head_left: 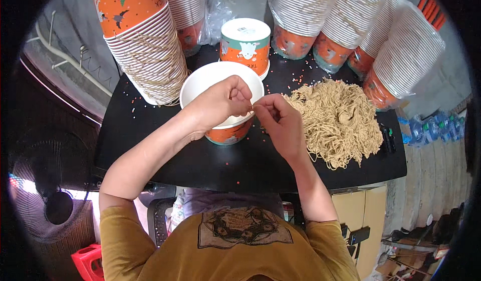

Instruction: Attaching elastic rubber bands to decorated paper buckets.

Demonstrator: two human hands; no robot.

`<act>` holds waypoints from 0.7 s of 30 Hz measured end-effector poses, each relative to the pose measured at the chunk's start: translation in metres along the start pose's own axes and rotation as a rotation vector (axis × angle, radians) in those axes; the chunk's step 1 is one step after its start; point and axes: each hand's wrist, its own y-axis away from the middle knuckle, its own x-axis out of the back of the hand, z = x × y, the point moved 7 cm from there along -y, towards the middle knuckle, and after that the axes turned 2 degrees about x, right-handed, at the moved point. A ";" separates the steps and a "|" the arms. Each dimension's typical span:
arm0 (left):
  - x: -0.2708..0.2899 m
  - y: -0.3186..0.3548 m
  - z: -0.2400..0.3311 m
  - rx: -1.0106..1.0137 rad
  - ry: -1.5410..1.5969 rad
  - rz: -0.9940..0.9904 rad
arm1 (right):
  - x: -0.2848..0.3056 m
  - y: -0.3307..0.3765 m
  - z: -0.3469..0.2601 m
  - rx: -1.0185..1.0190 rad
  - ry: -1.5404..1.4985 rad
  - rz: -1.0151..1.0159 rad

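Right over the white paper bucket (210, 80), the person's two hands meet at the fingertips. The left hand (220, 103) hovers above the bucket's open mouth with its fingers curled in and pinched together, and the right hand (280, 123) sits just beside it, past the bucket's right rim, also pinched. Between the two pinches something thin seems to be held, likely a cord, but it is too small to tell for sure. The bucket stands upright near the middle of the black table (235, 165), its orange lower wall showing under the left wrist. Just right of the right hand lies a loose heap of tan cords (340, 120), touching the table. Behind the bucket stands another bucket turned upside down (245, 43). To the left leans a tall stack of buckets with cords on them (148, 50), and more wrapped stacks (350, 20) lean along the far right side. Tiny coloured specks are scattered over the tabletop.
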 end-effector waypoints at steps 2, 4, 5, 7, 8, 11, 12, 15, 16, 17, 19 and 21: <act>0.000 -0.002 -0.004 0.050 0.100 -0.019 | 0.000 0.000 -0.002 0.024 -0.001 0.003; 0.001 -0.004 -0.007 0.064 0.124 -0.032 | 0.000 0.000 -0.002 0.025 -0.010 -0.006; 0.002 -0.004 -0.008 0.071 0.136 -0.039 | 0.000 -0.001 -0.002 0.012 -0.019 -0.016; 0.003 -0.005 -0.008 0.082 0.153 -0.056 | 0.000 -0.001 -0.001 0.001 -0.031 -0.029; 0.003 -0.006 -0.009 0.088 0.162 -0.064 | 0.000 -0.001 0.000 0.004 -0.036 -0.033; 0.003 -0.009 -0.013 0.067 0.242 -0.117 | 0.000 -0.001 -0.001 0.027 -0.018 -0.041; 0.003 -0.008 -0.012 0.082 0.249 -0.107 | 0.000 -0.001 -0.001 0.038 -0.008 -0.043; 0.004 -0.007 -0.010 0.104 0.258 -0.082 | 0.001 -0.001 0.001 0.030 -0.004 -0.047; 0.005 -0.008 -0.011 0.099 0.254 -0.077 | 0.001 -0.001 0.000 0.032 -0.008 -0.046; 0.005 -0.009 -0.012 0.093 0.250 -0.071 | 0.001 -0.001 0.000 0.033 -0.011 -0.046; 0.007 -0.010 -0.011 0.063 0.210 -0.070 | 0.001 -0.001 -0.001 0.033 -0.015 -0.048; 0.007 -0.009 -0.010 0.049 0.178 -0.061 | 0.001 -0.002 -0.002 0.032 -0.015 -0.056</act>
